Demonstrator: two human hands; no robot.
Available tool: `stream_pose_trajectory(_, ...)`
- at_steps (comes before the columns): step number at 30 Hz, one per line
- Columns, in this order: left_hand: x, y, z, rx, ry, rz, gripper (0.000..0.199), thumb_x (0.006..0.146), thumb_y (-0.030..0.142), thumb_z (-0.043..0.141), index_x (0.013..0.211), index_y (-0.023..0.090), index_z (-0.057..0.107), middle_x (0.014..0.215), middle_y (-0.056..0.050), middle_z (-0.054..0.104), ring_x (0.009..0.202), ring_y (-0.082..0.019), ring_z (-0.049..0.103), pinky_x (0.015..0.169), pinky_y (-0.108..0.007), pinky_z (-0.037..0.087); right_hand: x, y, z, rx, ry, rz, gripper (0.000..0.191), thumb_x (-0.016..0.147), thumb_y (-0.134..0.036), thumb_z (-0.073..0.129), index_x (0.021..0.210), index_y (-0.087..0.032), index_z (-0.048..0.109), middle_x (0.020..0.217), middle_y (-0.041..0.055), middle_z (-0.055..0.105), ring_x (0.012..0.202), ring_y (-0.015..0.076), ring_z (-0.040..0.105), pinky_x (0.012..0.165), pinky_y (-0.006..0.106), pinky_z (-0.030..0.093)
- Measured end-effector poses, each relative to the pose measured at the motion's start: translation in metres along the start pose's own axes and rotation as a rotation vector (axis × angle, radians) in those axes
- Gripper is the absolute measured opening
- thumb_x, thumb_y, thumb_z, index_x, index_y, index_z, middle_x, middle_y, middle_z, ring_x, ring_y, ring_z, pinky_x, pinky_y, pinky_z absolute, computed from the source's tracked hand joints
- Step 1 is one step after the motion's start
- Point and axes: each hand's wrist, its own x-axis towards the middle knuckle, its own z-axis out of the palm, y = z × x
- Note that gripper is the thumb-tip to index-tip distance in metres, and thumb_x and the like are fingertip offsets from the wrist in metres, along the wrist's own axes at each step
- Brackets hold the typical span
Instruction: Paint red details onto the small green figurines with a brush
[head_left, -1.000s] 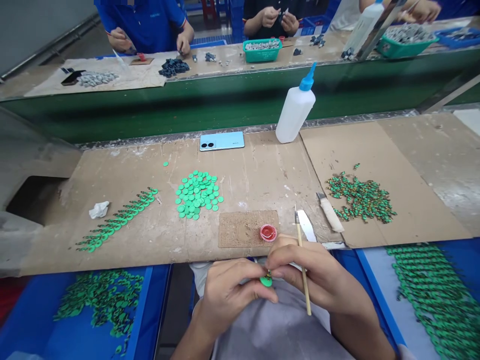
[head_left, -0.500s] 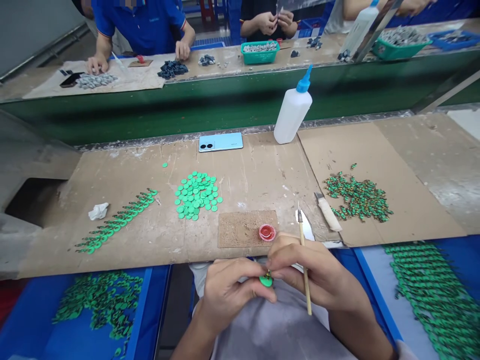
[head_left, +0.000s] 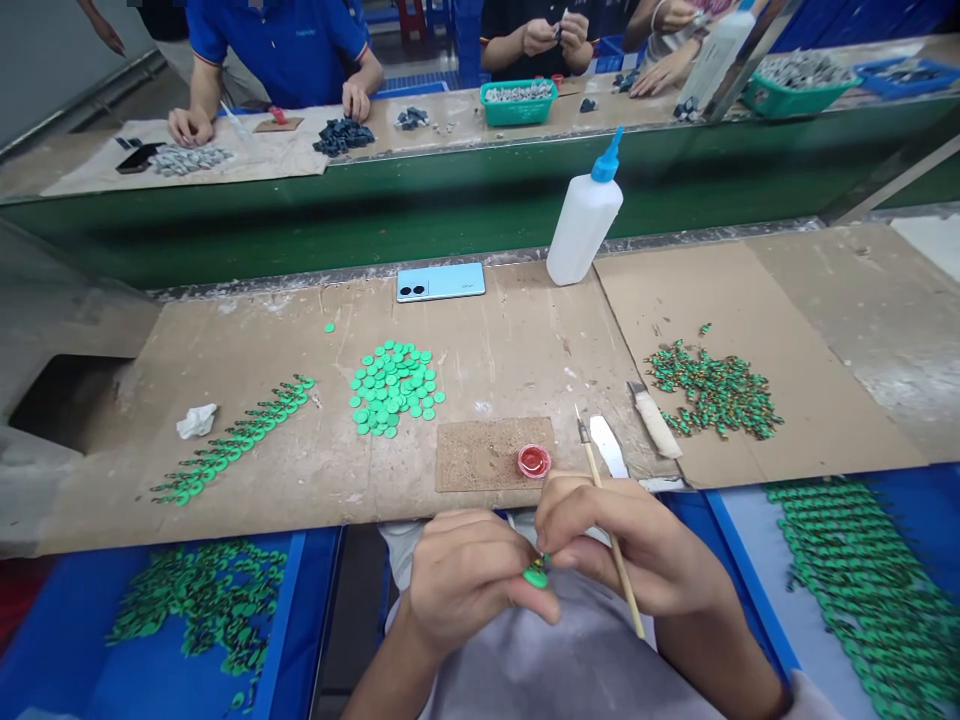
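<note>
My left hand [head_left: 472,575] pinches a green disc [head_left: 535,577] with a small dark and gold figure on it, in front of the table edge. The fingertips of my right hand [head_left: 622,545] meet at the figure's top, and a thin wooden brush [head_left: 616,560] is tucked in the same hand, its tip pointing up and away. Just beyond the hands, a small cup of red liquid [head_left: 534,461] rests on a brown board [head_left: 472,460]. A pile of green discs [head_left: 391,390] lies farther back on the left, and small green and gold figures [head_left: 720,390] are heaped on the right.
Joined pieces stand in a diagonal row [head_left: 232,445] at left. A blue phone [head_left: 441,282], a white bottle [head_left: 583,230], a white blade [head_left: 608,447] and a knife [head_left: 655,422] lie or stand around. Blue trays [head_left: 296,620] flank my lap. People work across the green divider [head_left: 375,220].
The brush in my right hand has tilted, its tip shifting left and its rear end right. The green disc has turned slightly and moved a little down. Across the divider, more hands show at the right.
</note>
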Motion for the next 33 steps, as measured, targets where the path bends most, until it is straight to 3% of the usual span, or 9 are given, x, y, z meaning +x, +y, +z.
stream_pose_trajectory(3,0.000,0.000,0.000,0.019,-0.005,0.032,0.025,0.087,0.031,0.082,0.081,0.017,0.063,0.072,0.001,0.075,0.059,-0.010,0.070,0.060,-0.019,0.056,0.000,0.003,0.000,0.053,0.003,-0.005,0.016,0.109,-0.031,0.055,0.105,-0.019,0.065,0.081,0.0029,0.065,0.073,0.0144,0.060,0.065,0.026,0.050)
stream_pose_trajectory(9,0.007,0.005,0.004,0.040,0.132,0.091,0.031,0.083,0.026,0.087,0.081,0.019,0.056,0.073,0.003,0.069,0.056,-0.008,0.066,0.056,-0.017,0.058,0.002,0.008,-0.001,0.114,-0.024,-0.018,0.020,0.110,-0.034,0.055,0.102,-0.019,0.066,0.081,0.0027,0.067,0.073,0.0132,0.062,0.065,0.024,0.051)
stream_pose_trajectory(17,0.008,0.012,0.006,0.004,0.076,0.045,0.038,0.086,0.033,0.082,0.074,0.018,0.049,0.072,0.003,0.067,0.057,-0.007,0.065,0.055,-0.013,0.057,0.002,0.008,0.000,0.186,-0.012,0.033,0.021,0.109,-0.034,0.057,0.101,-0.018,0.067,0.081,0.0025,0.070,0.072,0.0132,0.063,0.066,0.025,0.052)
stream_pose_trajectory(26,0.004,0.012,0.005,0.005,0.056,-0.001,0.021,0.086,0.020,0.083,0.080,0.019,0.063,0.075,0.002,0.070,0.061,-0.009,0.070,0.060,-0.016,0.061,0.000,0.003,0.003,0.152,0.038,0.068,0.014,0.106,-0.031,0.062,0.105,-0.020,0.069,0.080,0.0014,0.069,0.070,0.0129,0.063,0.062,0.024,0.050)
stream_pose_trajectory(33,0.001,0.007,0.005,-0.091,0.079,-0.028,0.030,0.081,0.011,0.086,0.085,0.019,0.058,0.082,0.001,0.071,0.069,-0.010,0.073,0.066,-0.017,0.063,-0.004,0.004,0.003,0.073,0.093,0.092,0.013,0.105,-0.034,0.064,0.106,-0.022,0.066,0.080,-0.0004,0.065,0.069,0.0123,0.062,0.063,0.024,0.052)
